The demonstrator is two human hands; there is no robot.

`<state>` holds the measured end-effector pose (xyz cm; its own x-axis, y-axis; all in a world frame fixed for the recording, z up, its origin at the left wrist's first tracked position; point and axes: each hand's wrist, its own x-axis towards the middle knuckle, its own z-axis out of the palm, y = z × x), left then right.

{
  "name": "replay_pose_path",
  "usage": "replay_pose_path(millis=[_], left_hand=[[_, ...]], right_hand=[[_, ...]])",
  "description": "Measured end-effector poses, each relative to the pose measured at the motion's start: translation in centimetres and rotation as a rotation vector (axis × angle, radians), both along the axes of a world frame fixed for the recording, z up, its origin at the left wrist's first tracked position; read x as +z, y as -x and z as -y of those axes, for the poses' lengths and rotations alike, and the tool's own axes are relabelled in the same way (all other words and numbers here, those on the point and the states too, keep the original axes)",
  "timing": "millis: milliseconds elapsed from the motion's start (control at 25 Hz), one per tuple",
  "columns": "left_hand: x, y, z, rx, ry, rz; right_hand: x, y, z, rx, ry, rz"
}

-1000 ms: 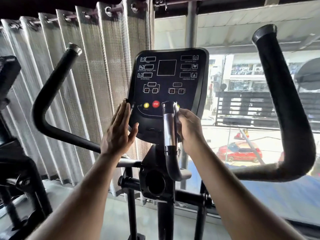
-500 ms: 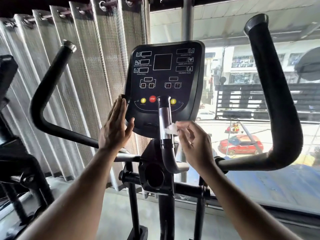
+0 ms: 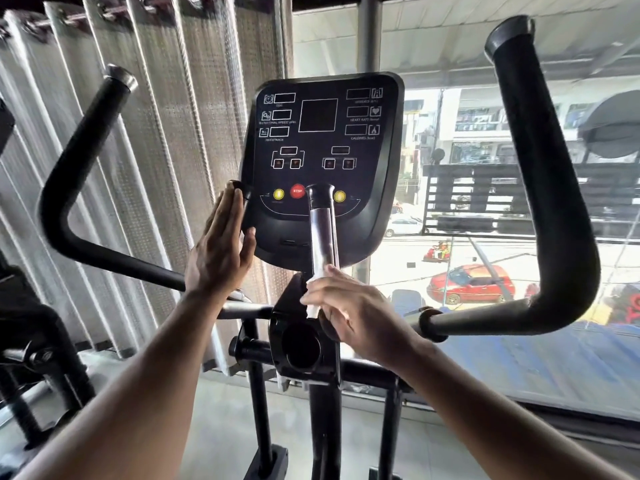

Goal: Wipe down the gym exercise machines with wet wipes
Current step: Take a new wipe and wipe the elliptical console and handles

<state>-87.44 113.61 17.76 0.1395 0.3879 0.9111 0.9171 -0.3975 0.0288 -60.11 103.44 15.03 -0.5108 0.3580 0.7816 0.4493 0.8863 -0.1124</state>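
From the head camera, a black exercise machine [image 3: 311, 348] stands before a wide window [image 3: 450, 209], with pale pleated curtains [image 3: 145, 140] drawn over the glass on the left and a street with a red car [image 3: 469, 284] visible outside on the right. The floor [image 3: 214, 427] beneath is grey and smooth. A dark console [image 3: 322, 161], set with yellow buttons and a red stop button, rises above the grip point; two long padded handlebars sweep up at either side, the left handlebar [image 3: 69, 188] well out to the left and the right handlebar [image 3: 550, 202] well out to the right. Straight above the grip, a short chrome sensor handle [image 3: 323, 233] with a black cap stands upright in front of the console's lower edge. The right hand [image 3: 353, 313] wraps its curled fingers around the base of this handle, pinching a white wet wipe [image 3: 313, 303] against the metal; the wipe shows as a small crumpled patch at the fingertips, just above the machine's central black hub. To the upper left of that grip, the left hand [image 3: 218, 251] lies flat with straight fingers, palm pressed against the console's left edge, its fingertips touching the capped end of a second short handle [image 3: 239, 187]. Both forearms reach in from the bottom of the view.
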Motion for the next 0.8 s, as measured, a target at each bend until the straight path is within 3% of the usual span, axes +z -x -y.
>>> replay_pose_path(millis=[160,320,440,560,720,800], left_hand=[[0.0,-0.2,-0.2,0.005,0.016,-0.019],[0.3,-0.4,-0.2,0.127,0.106,-0.010],[0.4,-0.6,0.3,0.167,0.177,-0.006],[0.7,-0.8,1.0,0.181,0.276,-0.019],[0.6,-2.6,4.8,0.102,0.493,0.247],[-1.4,-3.5,8.5,0.051,0.485,0.343]], right_hand=[[4.1,0.1,-1.7,-0.185,-0.067,-0.245],[3.4,1.4,-2.1,-0.284,-0.078,-0.187],[1.5,0.1,-0.6,-0.239,-0.020,-0.095],[1.6,-2.0,0.4,-0.184,0.122,-0.160],[1.7,-3.3,3.2,-0.042,0.272,-0.271],[0.1,-3.3,4.1,0.070,0.383,-0.262]])
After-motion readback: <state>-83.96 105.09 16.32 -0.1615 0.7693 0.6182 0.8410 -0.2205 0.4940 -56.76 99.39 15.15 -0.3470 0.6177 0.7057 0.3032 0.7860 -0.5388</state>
